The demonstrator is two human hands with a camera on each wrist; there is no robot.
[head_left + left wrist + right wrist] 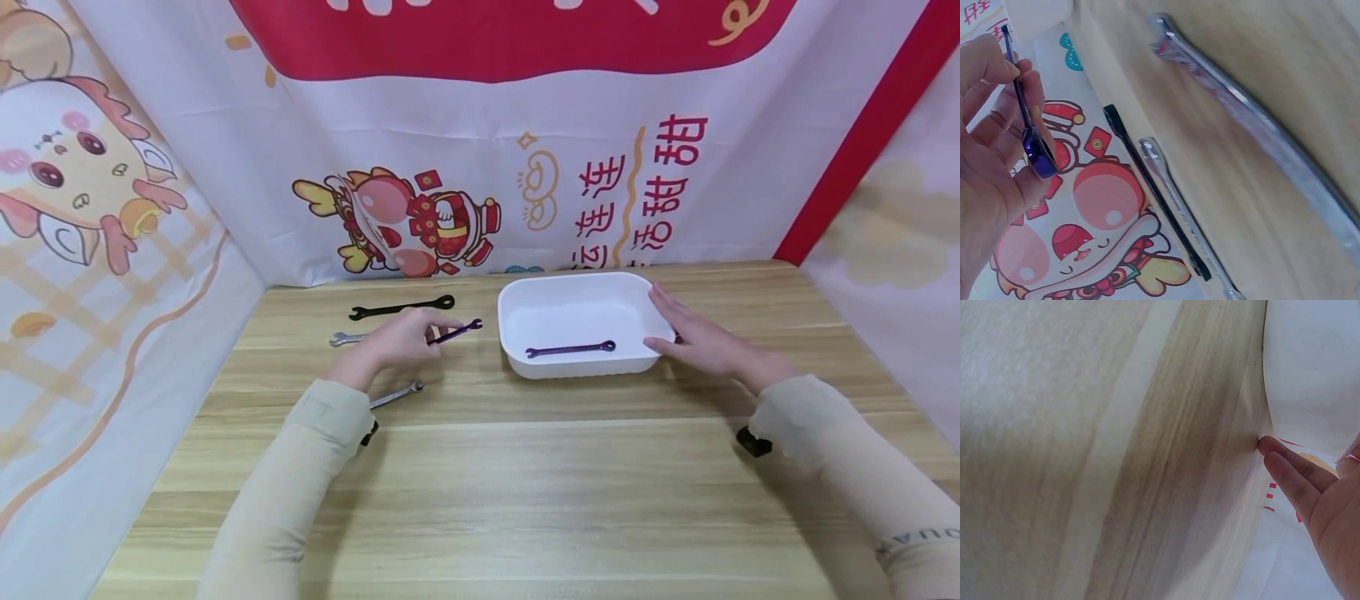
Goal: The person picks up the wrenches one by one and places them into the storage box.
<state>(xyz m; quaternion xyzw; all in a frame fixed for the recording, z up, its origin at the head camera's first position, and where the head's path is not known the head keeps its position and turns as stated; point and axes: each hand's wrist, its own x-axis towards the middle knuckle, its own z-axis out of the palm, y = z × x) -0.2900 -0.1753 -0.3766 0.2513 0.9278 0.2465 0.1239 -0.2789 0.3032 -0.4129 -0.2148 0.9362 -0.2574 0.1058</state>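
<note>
My left hand (405,340) pinches a purple combination wrench (459,332) above the table, left of the white tub (517,364). In the left wrist view the thumb and fingers hold this wrench (1037,153) along its shank. A second purple wrench (570,349) lies inside the tub near its front wall. My right hand (701,340) rests against the tub's right end, its fingers extended, the thumb at the front right rim. From the right wrist, fingers (1297,481) show straight beside the tub wall (1310,381).
A black wrench (401,307) lies behind the left hand. One silver wrench (347,339) is partly covered by that hand; another silver wrench (397,394) lies nearer, beside the left sleeve. A printed cloth (450,117) hangs behind the wooden table (540,500).
</note>
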